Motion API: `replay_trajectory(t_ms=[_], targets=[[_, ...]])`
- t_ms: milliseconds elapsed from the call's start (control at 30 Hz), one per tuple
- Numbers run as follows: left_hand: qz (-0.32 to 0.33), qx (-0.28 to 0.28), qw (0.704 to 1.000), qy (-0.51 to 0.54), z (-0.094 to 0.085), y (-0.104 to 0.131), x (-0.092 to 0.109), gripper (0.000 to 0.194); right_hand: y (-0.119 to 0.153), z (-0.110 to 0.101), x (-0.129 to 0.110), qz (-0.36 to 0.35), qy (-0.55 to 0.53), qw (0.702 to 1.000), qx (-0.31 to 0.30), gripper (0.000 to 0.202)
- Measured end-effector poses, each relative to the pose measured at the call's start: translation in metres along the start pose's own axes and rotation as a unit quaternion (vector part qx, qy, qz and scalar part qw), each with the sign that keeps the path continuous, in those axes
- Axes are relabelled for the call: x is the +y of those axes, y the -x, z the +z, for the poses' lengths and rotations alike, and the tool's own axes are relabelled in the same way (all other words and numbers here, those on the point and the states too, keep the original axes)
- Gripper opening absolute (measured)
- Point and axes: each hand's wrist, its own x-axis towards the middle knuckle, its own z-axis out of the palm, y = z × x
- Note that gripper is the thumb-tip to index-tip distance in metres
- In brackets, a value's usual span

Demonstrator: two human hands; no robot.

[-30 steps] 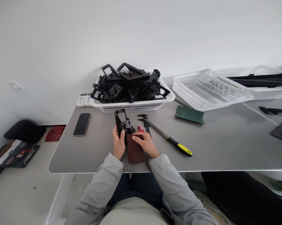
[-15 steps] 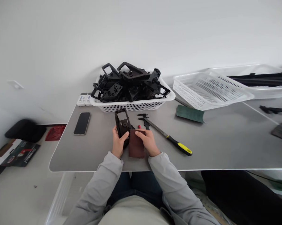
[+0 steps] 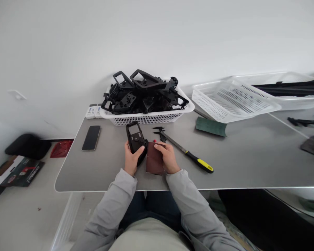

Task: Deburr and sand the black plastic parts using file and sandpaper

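My left hand [image 3: 132, 158] is closed on a black plastic housing [image 3: 136, 137], a long part with a rectangular opening at its far end, held tilted over the table. Between the thumb and fingers of my right hand [image 3: 168, 157] is a reddish-brown sheet of sandpaper [image 3: 154, 159], its left edge close beside the housing; whether they touch I cannot tell. Just beyond my right hand lie a black caliper [image 3: 160, 131], partly covered, and a small red object [image 3: 155, 141]. A file [image 3: 198, 162] with a black and yellow handle rests to the right.
A white basket [image 3: 146, 119] heaped with black plastic parts [image 3: 143, 94] stands at the back. Green sandpaper [image 3: 211, 126] lies curled to the right, before another white basket [image 3: 232, 101]. A phone [image 3: 91, 138] is at the left, near small white boxes [image 3: 91, 111].
My right hand and the sandpaper have shifted slightly right, away from the housing, and the sheet has tilted. The housing's far end has swung a little to the left.
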Motion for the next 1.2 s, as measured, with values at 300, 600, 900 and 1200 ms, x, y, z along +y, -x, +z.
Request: replay_trajectory(t_ms=[300,600,900,1200], targets=[[0.062,-0.005,0.993,-0.101,-0.005,-0.003,-0.008,0.050,0.002,0.002,0.001,-0.054,0.129,0.986,-0.086,0.022],[0.094,0.001,0.986,-0.136,-0.011,-0.006,-0.014,0.047,-0.001,0.000,0.002,-0.071,0.203,0.973,-0.086,0.026],[0.073,0.002,0.991,-0.112,-0.010,-0.008,-0.014,0.048,-0.001,0.001,0.000,-0.063,0.196,0.975,-0.085,0.026],[0.012,0.017,0.998,-0.065,-0.005,-0.008,-0.006,0.075,-0.018,-0.006,0.010,-0.066,0.114,0.988,0.081,0.024]])
